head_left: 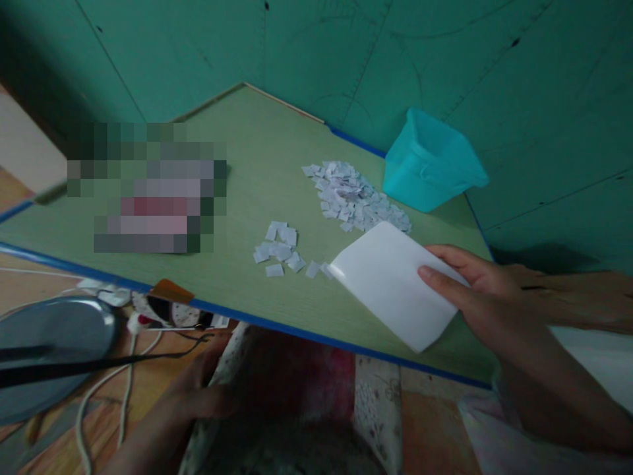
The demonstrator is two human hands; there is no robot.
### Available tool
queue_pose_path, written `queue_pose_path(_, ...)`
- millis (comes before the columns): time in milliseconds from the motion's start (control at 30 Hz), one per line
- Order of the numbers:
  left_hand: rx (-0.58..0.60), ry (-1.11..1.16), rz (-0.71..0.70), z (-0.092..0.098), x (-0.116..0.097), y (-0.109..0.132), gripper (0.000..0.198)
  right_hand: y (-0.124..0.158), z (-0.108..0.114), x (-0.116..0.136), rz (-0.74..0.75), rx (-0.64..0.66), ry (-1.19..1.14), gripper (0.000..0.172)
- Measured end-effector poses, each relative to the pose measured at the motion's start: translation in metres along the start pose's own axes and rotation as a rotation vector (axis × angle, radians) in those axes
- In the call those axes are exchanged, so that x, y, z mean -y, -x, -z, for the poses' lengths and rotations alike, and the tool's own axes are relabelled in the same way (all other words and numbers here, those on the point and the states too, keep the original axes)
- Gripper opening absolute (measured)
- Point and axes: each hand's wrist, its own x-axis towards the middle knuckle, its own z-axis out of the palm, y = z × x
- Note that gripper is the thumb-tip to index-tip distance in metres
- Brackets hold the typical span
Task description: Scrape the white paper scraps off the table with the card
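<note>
My right hand point(465, 277) grips a smooth white sheet point(393, 284), thumb on top and fingers underneath. It is held tilted over the right part of the green table, its left corner by a few loose slips. Just beyond it lies a heap of small white paper pieces point(346, 191). A smaller group of paper pieces point(281, 251) is spread to the left. Low in the view, my left hand point(210, 389) is closed around a white floral-patterned edge point(232, 356) below the table; shadow hides some of its fingers.
A turquoise plastic bin point(430, 161) stands at the table's back right, against a green wall point(316, 46). Blue tape lines the edge of the table point(232, 165). A blurred-out object point(163, 198) lies left. Cables point(128, 396) and a round grey lid-like thing point(54, 349) are below.
</note>
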Motion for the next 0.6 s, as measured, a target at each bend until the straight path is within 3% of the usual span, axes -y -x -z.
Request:
queue_pose_path(267, -0.040, -0.083, -0.063, 0.006, 0.003, -0.005, 0.037, 0.004, -0.001, 0.001, 0.053, 0.046, 0.058, 0.029)
queue_pose_path(400, 0.029, -0.140, -0.036, 0.008, 0.003, -0.005, 0.048, 0.011, -0.002, 0.003, 0.045, 0.117, 0.101, 0.033)
queue_pose_path(600, 0.059, -0.184, -0.035, 0.012, 0.003, -0.006, 0.043, 0.020, 0.000, 0.003, 0.066, 0.212, 0.150, 0.033)
